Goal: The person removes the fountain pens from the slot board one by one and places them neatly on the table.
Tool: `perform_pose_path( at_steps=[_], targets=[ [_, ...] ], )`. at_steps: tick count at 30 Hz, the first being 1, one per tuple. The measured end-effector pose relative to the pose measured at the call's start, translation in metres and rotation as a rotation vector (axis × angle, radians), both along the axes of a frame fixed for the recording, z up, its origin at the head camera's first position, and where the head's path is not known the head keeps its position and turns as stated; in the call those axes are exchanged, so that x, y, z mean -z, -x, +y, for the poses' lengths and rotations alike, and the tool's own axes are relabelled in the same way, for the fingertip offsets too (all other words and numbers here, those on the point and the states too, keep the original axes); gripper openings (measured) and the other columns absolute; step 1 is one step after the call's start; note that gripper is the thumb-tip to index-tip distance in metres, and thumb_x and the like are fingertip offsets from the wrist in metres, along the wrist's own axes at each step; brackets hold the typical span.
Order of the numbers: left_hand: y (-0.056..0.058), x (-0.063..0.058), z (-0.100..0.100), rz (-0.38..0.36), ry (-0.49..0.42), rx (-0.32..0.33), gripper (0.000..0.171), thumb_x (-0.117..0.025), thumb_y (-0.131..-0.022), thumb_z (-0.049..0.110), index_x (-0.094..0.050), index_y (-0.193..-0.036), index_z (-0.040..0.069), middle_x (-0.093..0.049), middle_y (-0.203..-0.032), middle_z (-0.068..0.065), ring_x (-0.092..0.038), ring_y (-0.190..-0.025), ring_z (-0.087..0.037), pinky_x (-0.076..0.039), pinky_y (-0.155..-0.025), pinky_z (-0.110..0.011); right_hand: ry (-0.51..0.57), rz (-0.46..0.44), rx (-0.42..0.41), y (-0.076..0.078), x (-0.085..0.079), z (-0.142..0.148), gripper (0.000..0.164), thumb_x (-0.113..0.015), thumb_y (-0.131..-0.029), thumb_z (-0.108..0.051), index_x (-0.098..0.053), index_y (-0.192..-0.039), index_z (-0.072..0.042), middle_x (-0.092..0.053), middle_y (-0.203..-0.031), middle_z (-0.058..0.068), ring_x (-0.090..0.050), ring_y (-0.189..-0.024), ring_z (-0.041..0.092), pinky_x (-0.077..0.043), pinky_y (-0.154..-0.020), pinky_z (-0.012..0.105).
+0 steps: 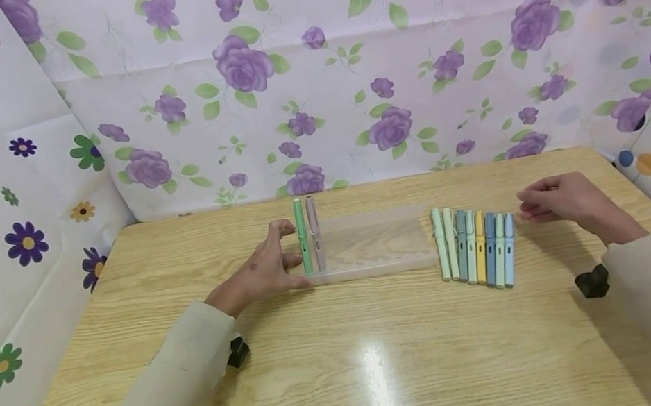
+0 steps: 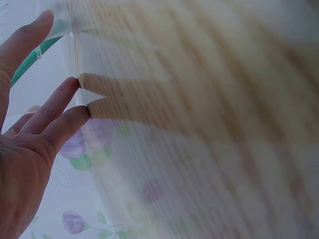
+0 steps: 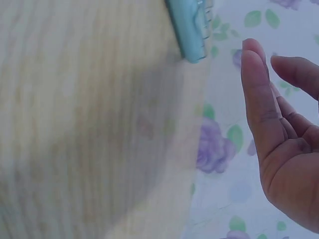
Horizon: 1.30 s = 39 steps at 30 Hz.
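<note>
A clear tray [image 1: 380, 269] lies on the table, with a green pen [image 1: 302, 234] and a greyish-purple pen [image 1: 316, 236] side by side at its left end. My left hand [image 1: 262, 268] holds that end, the thumb at the front corner and the index finger bent toward the back. In the left wrist view, the tips of two fingers [image 2: 57, 102] meet the table. To the right of the tray, several capped pens [image 1: 480, 250] lie in a slanted row, pale green, blue, grey-blue and yellow. Just right of the row hovers my right hand [image 1: 565, 202], holding nothing, thumb and index fingertip apart.
The wooden table [image 1: 301, 375] extends in front of the tray. Behind it hangs a cloth with purple flowers [image 1: 301, 122], and a flower-patterned cloth [image 1: 7, 229] is at the left. Dark wrist devices [image 1: 592, 282] hang under both sleeves.
</note>
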<state>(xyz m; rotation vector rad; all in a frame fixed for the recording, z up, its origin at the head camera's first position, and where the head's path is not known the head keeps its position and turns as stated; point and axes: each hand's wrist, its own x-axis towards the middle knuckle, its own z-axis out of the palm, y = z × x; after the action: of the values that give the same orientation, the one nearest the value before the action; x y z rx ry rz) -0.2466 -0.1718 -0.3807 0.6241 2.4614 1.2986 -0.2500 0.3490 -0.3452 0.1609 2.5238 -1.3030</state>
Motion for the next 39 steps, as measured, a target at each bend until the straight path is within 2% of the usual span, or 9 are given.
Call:
perform_pose_path(
  at_steps=[10, 21, 27, 33, 39],
  targets=[
    [-0.001, -0.002, -0.002, 0.009, -0.001, -0.005, 0.092, -0.088, -0.076, 0.005, -0.018, -0.135, 0.012, -0.019, -0.157, -0.021, -0.058, -0.122, -0.039, -0.055, -0.09, -0.044, 0.007, 0.059, -0.011, -0.002, -0.02, -0.019, 0.065, -0.058, -0.101, -0.041, -0.046, -0.139, 0.011, -0.072, -0.102, 0.004, -0.073, -0.095, 0.019, -0.056, -0.087, 0.038],
    [0.0, -0.001, -0.002, -0.007, -0.026, 0.005, 0.091, -0.087, -0.076, 0.005, -0.018, -0.135, 0.012, -0.018, -0.157, -0.02, -0.057, -0.123, -0.04, -0.053, -0.093, -0.044, 0.076, 0.108, -0.071, -0.001, -0.038, -0.041, 0.059, -0.062, -0.1, -0.036, -0.049, -0.136, 0.009, -0.073, -0.104, 0.006, -0.072, -0.089, 0.011, -0.058, -0.08, 0.028],
    [0.001, -0.001, -0.001, -0.012, -0.02, -0.007, 0.092, -0.088, -0.076, 0.006, -0.019, -0.136, 0.014, -0.018, -0.158, -0.018, -0.057, -0.124, -0.038, -0.054, -0.092, -0.042, 0.076, 0.146, -0.118, 0.001, -0.051, -0.061, 0.058, -0.063, -0.1, -0.035, -0.051, -0.134, 0.011, -0.072, -0.106, 0.012, -0.072, -0.088, 0.012, -0.058, -0.079, 0.028],
    [0.0, 0.001, 0.0, -0.004, -0.008, -0.014, 0.093, -0.088, -0.076, 0.006, -0.018, -0.137, 0.014, -0.019, -0.158, -0.018, -0.058, -0.123, -0.038, -0.056, -0.088, -0.039, 0.093, 0.143, -0.136, 0.004, -0.06, -0.084, 0.054, -0.065, -0.099, -0.033, -0.054, -0.131, 0.009, -0.072, -0.105, 0.011, -0.072, -0.087, 0.012, -0.058, -0.079, 0.028],
    [-0.001, 0.0, 0.001, 0.007, 0.0, -0.01, 0.094, -0.088, -0.075, 0.005, -0.018, -0.137, 0.013, -0.019, -0.158, -0.019, -0.059, -0.122, -0.038, -0.054, -0.092, -0.042, 0.122, 0.154, -0.164, 0.01, -0.064, -0.105, 0.049, -0.067, -0.098, -0.029, -0.057, -0.128, 0.009, -0.072, -0.101, 0.011, -0.072, -0.086, 0.015, -0.058, -0.08, 0.031]
  ],
)
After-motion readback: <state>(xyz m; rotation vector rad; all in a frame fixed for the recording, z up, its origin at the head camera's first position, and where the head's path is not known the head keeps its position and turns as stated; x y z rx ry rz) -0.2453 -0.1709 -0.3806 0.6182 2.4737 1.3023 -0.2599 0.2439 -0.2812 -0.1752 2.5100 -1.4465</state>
